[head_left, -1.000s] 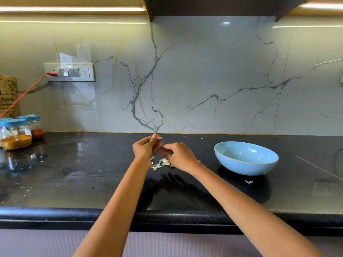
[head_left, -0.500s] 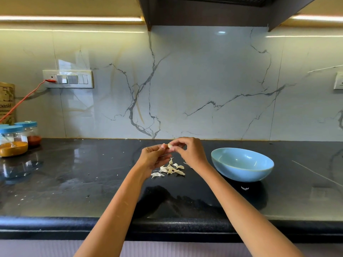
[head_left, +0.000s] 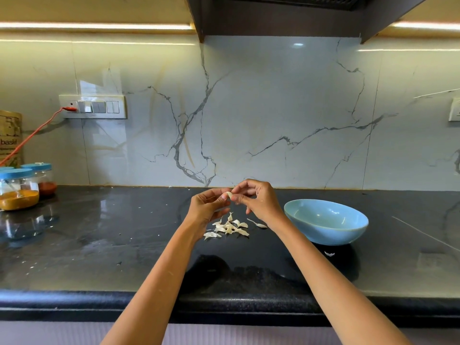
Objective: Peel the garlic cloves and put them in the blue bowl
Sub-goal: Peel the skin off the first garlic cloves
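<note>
Both hands are up over the black desk (head_left: 99, 245) working one garlic clove (head_left: 228, 194): left hand (head_left: 207, 207) pinches it from the 9 o'clock side, right hand (head_left: 256, 201) pinches it from 3 o'clock. Right under them sits a little pile of garlic bits (head_left: 230, 226), can't tell skins from cloves. The blue bowl (head_left: 326, 221) is at 3 o'clock of the pile, nearby but not touching. Two blue-lidded spice jars (head_left: 18, 189) sit way off at 9 o'clock.
</note>
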